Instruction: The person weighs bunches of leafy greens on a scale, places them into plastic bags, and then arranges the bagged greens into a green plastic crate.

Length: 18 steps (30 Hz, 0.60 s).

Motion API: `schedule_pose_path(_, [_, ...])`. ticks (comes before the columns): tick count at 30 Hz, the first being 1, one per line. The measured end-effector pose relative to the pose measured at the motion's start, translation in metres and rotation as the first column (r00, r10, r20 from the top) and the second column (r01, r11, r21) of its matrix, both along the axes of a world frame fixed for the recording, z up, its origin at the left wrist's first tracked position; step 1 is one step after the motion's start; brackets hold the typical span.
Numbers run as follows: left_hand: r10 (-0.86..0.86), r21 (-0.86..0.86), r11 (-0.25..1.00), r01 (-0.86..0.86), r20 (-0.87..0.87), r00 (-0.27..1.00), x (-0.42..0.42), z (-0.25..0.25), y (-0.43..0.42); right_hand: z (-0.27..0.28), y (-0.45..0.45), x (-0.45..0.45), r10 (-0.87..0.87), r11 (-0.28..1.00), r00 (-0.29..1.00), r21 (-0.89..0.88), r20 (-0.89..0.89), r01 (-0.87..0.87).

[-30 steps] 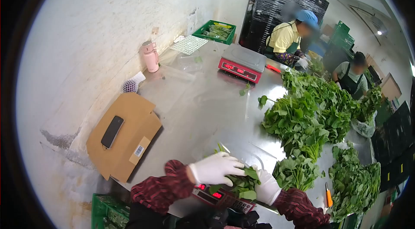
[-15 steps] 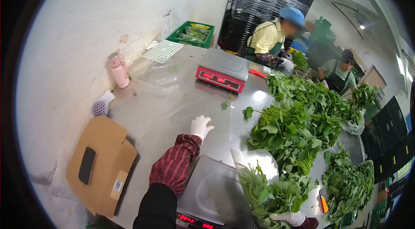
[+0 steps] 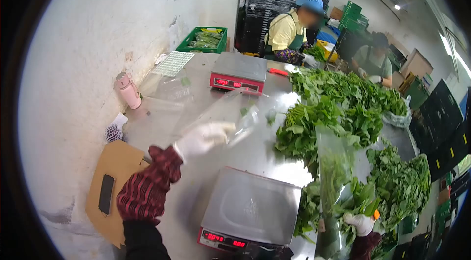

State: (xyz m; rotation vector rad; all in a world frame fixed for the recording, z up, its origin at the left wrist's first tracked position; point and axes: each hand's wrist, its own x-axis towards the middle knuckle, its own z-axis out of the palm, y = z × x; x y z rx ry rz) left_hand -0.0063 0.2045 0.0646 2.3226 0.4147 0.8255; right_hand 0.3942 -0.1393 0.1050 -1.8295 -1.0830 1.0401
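Note:
My left hand (image 3: 206, 138), in a white glove and slightly blurred, is raised over the steel table. Its fingers are closed on a clear plastic bag (image 3: 248, 123) that stretches up toward the far scale. At the lower right, my gloved right hand (image 3: 360, 223) is closed around a bunch of leafy greens (image 3: 364, 196) in a clear plastic sleeve (image 3: 327, 154). An orange handle (image 3: 376, 214) shows just beyond that hand. Between my hands stands the near scale (image 3: 252, 203), its bare metal plate up and red digits lit.
A second scale (image 3: 240, 69) stands farther back, near a green crate (image 3: 202, 39) of greens. Heaped greens (image 3: 314, 127) cover the right side. On the left are a pink flask (image 3: 128, 90) and a cardboard box (image 3: 120, 162). Two co-workers (image 3: 287, 34) stand beyond the table.
My left hand has moved left and lifted, now with a clear bag in its fingers. My right hand has shifted right and up with the sleeved greens, away from the near scale's plate.

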Motion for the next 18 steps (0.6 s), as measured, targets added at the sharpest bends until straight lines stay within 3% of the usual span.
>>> schedule_pose_path(1, [-0.075,-0.141,0.988,0.067,-0.053,0.996,0.002,-0.006,-0.031,-0.005,-0.008,0.010,0.074,0.997,0.997,-0.019,0.034,-0.073])
schedule_pose_path(2, [-0.204,0.061,0.974,0.217,-0.174,0.963,0.000,-0.017,-0.051,0.009,-0.009,0.001,0.071,0.997,0.997,-0.033,-0.020,-0.071])
schedule_pose_path(3, [-0.257,0.078,0.955,0.285,-0.253,0.933,0.001,-0.031,-0.074,0.008,-0.016,0.005,0.047,0.997,0.998,-0.061,-0.050,-0.050])
schedule_pose_path(4, [-0.254,0.104,0.945,0.310,-0.361,0.897,-0.003,-0.045,-0.097,0.010,-0.023,0.006,0.029,0.996,0.999,-0.085,-0.022,-0.031])
schedule_pose_path(5, [-0.268,0.086,0.944,0.318,-0.362,0.893,-0.003,-0.053,-0.111,0.014,-0.029,0.006,0.015,0.994,1.000,-0.111,0.007,-0.014])
schedule_pose_path(6, [-0.266,0.053,0.947,0.317,-0.421,0.867,-0.004,-0.060,-0.124,0.015,-0.036,0.006,-0.148,0.969,0.979,-0.221,-0.142,0.114])
schedule_pose_path(7, [-0.264,0.023,0.950,0.312,-0.478,0.838,-0.003,-0.067,-0.137,0.009,-0.047,0.013,-0.133,0.956,0.991,-0.267,-0.030,0.120])
schedule_pose_path(9, [-0.180,0.043,0.976,0.215,-0.403,0.897,0.007,-0.074,-0.155,0.018,-0.060,0.008,-0.029,0.972,0.999,-0.235,-0.027,0.022])
schedule_pose_path(11, [0.110,-0.012,0.992,-0.127,-0.414,0.903,0.024,-0.076,-0.176,0.024,-0.068,-0.004,-0.020,0.979,0.998,-0.204,-0.061,0.007])
schedule_pose_path(12, [0.261,0.125,0.964,-0.234,-0.287,0.922,0.035,-0.077,-0.189,0.028,-0.069,-0.011,-0.006,0.986,0.996,-0.167,-0.089,-0.009])
schedule_pose_path(13, [0.265,0.133,0.963,-0.235,-0.284,0.922,0.046,-0.079,-0.197,0.038,-0.067,-0.022,-0.004,0.987,0.996,-0.158,-0.088,-0.010])
schedule_pose_path(15, [0.480,0.204,0.869,-0.450,-0.131,0.867,0.066,-0.088,-0.211,0.057,-0.067,-0.042,0.120,0.992,0.983,-0.040,0.139,-0.115])
schedule_pose_path(16, [0.549,0.219,0.829,-0.515,-0.143,0.824,0.076,-0.094,-0.216,0.023,-0.075,-0.019,0.130,0.986,0.991,-0.097,-0.026,-0.132])
schedule_pose_path(18, [0.542,0.275,0.834,-0.479,-0.238,0.806,0.082,-0.105,-0.208,0.011,-0.082,-0.017,0.126,0.985,0.990,-0.114,-0.060,-0.132])
